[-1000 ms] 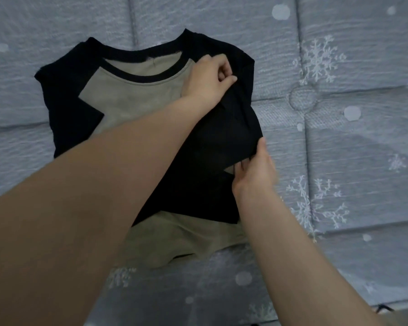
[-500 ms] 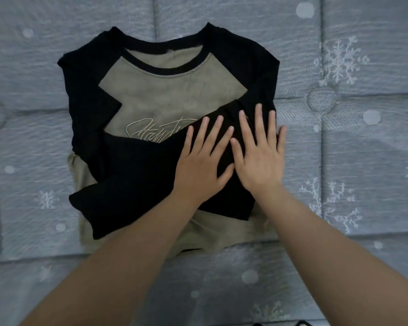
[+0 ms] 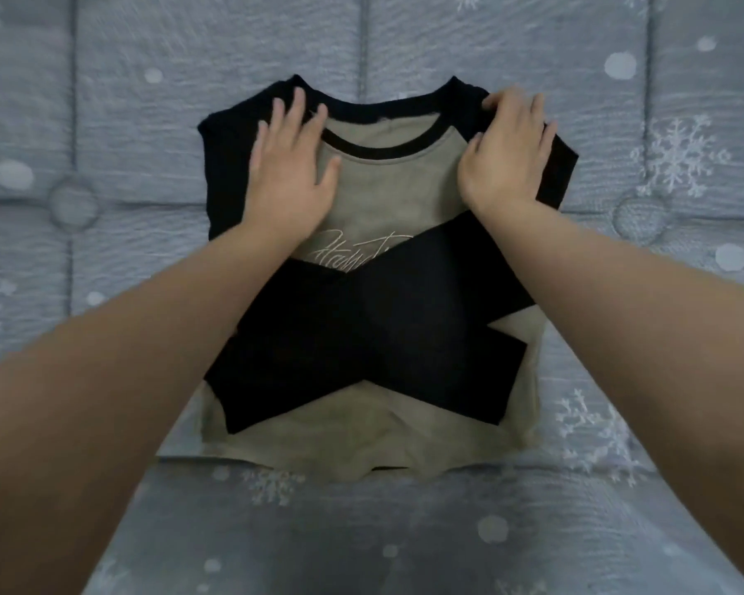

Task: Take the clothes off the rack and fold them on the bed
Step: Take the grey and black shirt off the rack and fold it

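Forearms: two bare arms enter from the lower left and lower right corners of the frame and reach up toward the middle.
Hem: the olive bottom edge of the shirt (image 3: 387, 319) lies lowest in the frame, slightly rumpled, flat on the bed (image 3: 662, 79).
Sleeves: two black sleeves (image 3: 361, 337) are folded inward and cross in an X over the chest, in the centre of the frame, partly covering pale script lettering (image 3: 353, 251).
Left hand (image 3: 291, 165): lies flat on the upper left of the shirt, fingers straight and spread, tips at the black shoulder beside the collar (image 3: 383, 148).
Right hand (image 3: 507, 152): rests on the upper right shoulder, fingers bent over the black top edge, gripping the cloth there.
Bed: grey quilted cover with white snowflakes and dots fills the frame around the shirt.
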